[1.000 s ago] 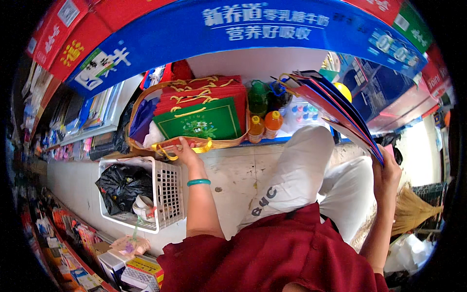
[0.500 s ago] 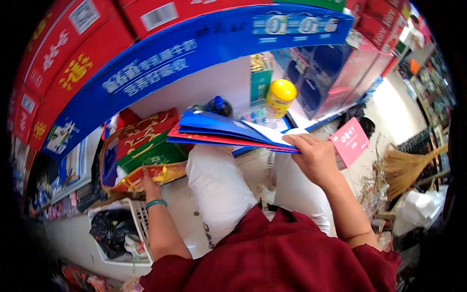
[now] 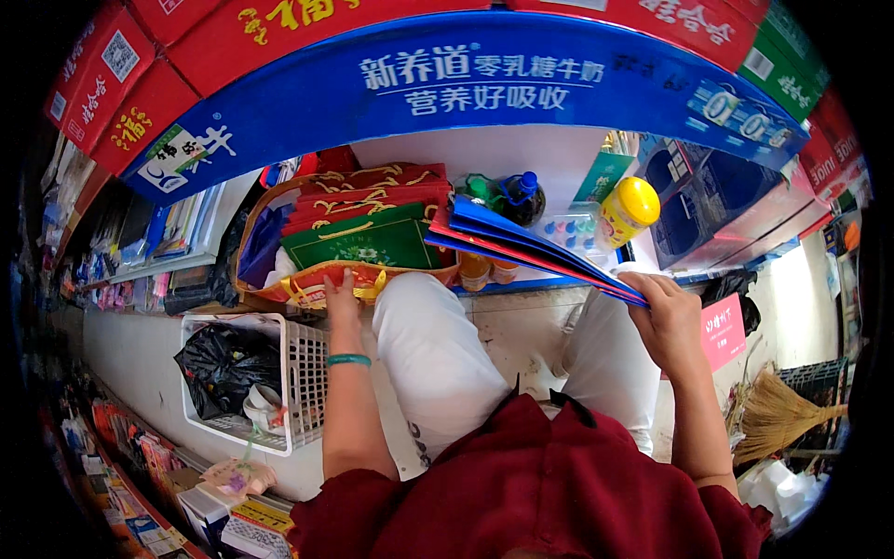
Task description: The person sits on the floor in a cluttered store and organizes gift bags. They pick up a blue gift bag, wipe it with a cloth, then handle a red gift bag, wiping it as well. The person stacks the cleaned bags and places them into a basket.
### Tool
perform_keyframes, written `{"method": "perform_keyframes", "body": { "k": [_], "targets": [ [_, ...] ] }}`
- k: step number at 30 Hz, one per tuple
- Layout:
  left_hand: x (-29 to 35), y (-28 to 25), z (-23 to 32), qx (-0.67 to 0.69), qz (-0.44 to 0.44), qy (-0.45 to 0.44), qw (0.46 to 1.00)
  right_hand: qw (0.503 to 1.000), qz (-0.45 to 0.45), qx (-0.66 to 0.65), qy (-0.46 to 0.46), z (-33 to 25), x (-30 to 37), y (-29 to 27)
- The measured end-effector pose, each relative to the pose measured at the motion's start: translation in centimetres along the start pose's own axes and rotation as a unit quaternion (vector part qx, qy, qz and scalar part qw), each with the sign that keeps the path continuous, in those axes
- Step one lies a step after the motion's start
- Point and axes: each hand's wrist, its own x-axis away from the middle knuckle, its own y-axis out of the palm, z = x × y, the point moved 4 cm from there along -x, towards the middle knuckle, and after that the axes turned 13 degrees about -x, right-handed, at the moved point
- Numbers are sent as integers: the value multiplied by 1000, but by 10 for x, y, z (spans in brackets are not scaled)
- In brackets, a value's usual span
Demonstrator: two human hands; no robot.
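Note:
My right hand (image 3: 669, 317) grips one end of a stack of flat, folded blue and red paper bags (image 3: 540, 244), held out over my right knee. The stack's far end fans apart and reaches to the left. My left hand (image 3: 343, 293) is closed on the near rim of a large red and gold carrier bag (image 3: 400, 279), partly hiding its fingers. Inside that carrier stand several red gift bags (image 3: 372, 191) with gold cord handles and a green gift bag (image 3: 368, 240) with a flower print.
Beyond the stack are dark bottles (image 3: 523, 196) and a yellow-lidded tub (image 3: 631, 207). A blue cardboard panel (image 3: 307, 102) arches across the front. At left sits a white basket (image 3: 303, 373) holding a black plastic bag; at right are a pink card (image 3: 724, 331) and a straw broom (image 3: 778, 415).
The view has swung left, bringing the carrier bag and basket nearer the middle. The folded bags now tilt, with their left end higher. Both hands keep their holds.

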Motion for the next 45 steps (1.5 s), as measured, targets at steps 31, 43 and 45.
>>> {"method": "perform_keyframes", "body": {
  "k": [31,43,45],
  "targets": [
    [-12,96,153,-627,11,509,589,997,39,64,17,4,-48,3],
    [59,69,156,-554,70,568,605,988,49,66,-133,-39,-96,29],
    [66,60,152,-539,86,587,597,980,52,58,-184,-56,-108,36]
  ]
}}
